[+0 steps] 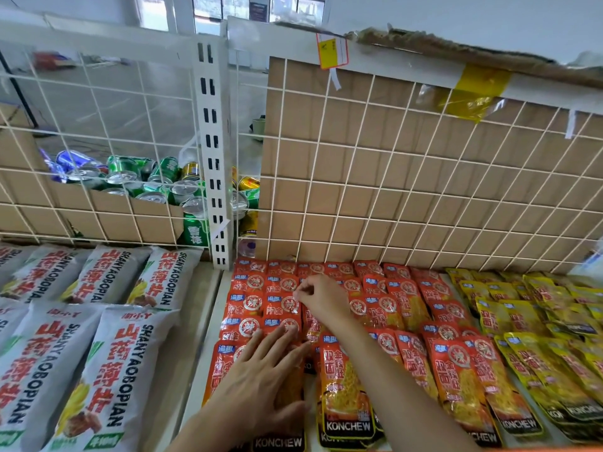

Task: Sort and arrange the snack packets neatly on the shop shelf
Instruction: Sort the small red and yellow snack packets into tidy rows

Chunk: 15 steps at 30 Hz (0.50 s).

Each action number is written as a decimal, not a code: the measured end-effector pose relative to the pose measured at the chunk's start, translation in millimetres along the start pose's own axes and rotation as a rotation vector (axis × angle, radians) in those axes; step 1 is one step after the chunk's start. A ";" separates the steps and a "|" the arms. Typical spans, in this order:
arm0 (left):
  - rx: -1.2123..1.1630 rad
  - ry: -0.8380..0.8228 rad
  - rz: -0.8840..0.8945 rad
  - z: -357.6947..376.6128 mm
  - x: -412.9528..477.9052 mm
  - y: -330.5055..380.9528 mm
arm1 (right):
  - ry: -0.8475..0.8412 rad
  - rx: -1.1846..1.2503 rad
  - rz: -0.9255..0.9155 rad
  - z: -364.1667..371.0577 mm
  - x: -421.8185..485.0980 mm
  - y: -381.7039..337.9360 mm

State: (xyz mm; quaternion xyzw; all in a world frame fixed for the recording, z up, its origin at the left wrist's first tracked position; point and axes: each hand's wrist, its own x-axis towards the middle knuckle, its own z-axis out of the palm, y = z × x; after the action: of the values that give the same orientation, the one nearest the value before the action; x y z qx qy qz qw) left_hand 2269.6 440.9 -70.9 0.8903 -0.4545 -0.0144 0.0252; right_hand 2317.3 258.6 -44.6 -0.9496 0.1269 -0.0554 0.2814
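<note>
**Red block mostly in rows, near edge ragged**

Your right hand (323, 300) has its fingertips (299, 294) curled together, apparently pinching the top edge of one pinched packet (282, 305) in the second column. Your left hand (261, 380) lies flat at seven o'clock from it, fingers straight and spread, pressing down on the packets in the near rows and gripping nothing.

Around both hands the red packets (404, 308) lie shingled on the shelf (182, 347), each overlapping the one behind. The far rows, toward twelve o'clock, sit in fairly even columns. The rows nearest you look skewed and unevenly overlapped, so I judge the sorting by colour done and the squaring-up about half finished.

These are slick, glossy foil sachets, flat and rectangular; expect them to slide over each other.

At three o'clock the yellow packets (528, 321) fan out crookedly and likely need straightening. At nine o'clock the large white bags (107, 370), puffy and pillow-shaped, lie in rows. At twelve o'clock a white wire grid (391, 177) backs the shelf, with cardboard (424, 197) and drink cans (156, 181) behind it.
</note>
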 end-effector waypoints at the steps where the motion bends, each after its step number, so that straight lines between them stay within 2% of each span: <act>1: -0.009 -0.010 -0.005 -2.2 -0.3 0.4 | 0.000 0.002 -0.003 0.1 -0.2 -0.1; 8: -0.083 0.053 -0.034 -4.5 2.4 2.2 | 0.026 0.173 -0.011 -25.9 -9.6 6.5; 15: -0.198 0.053 -0.033 -14.0 18.4 15.8 | 0.095 0.037 -0.066 -68.3 -59.9 37.4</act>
State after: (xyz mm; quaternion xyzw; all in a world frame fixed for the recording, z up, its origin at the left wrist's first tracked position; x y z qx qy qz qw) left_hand 2268.3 417.2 -56.0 0.8908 -0.4355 -0.0360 0.1249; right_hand 2239.8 209.1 -10.1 -0.9442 0.1076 -0.1119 0.2905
